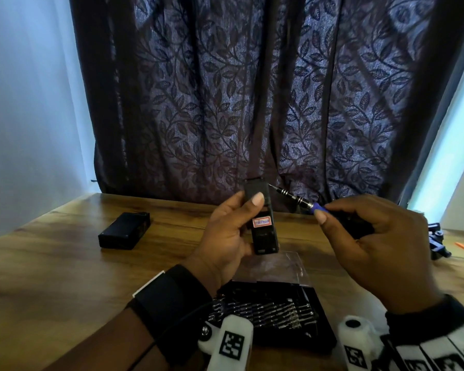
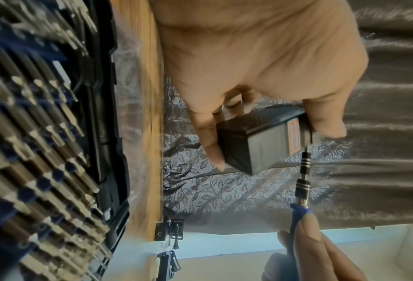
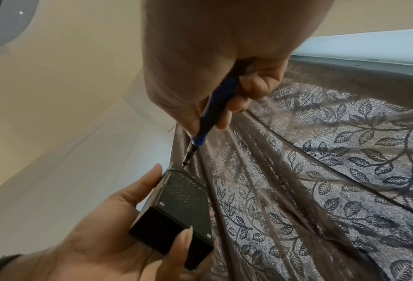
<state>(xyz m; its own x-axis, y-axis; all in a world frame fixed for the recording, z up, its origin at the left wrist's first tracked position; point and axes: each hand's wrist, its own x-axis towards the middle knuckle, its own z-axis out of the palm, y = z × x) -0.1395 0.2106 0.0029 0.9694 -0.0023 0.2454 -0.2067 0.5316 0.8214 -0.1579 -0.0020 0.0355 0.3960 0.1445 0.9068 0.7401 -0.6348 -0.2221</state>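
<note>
The person's left hand [image 1: 227, 234] is holding a small black box [image 1: 265, 238] upright in the air above the wooden table [image 1: 65, 263], with the thumb pressing across its front and the fingers curling round its back. A red label [image 1: 261, 222] is showing on the side facing the person. The right hand [image 1: 373, 236] is pinching a blue-handled screwdriver [image 1: 292, 198] between thumb and fingertips and is pointing its thin tip at the box's upper far corner; whether the tip is touching cannot be told. An open bit case [image 1: 316, 309] is lying on the table just below both wrists, and a second black box [image 1: 125, 231] is lying well apart to the left, before the leaf-patterned curtain [image 1: 252, 89].
</note>
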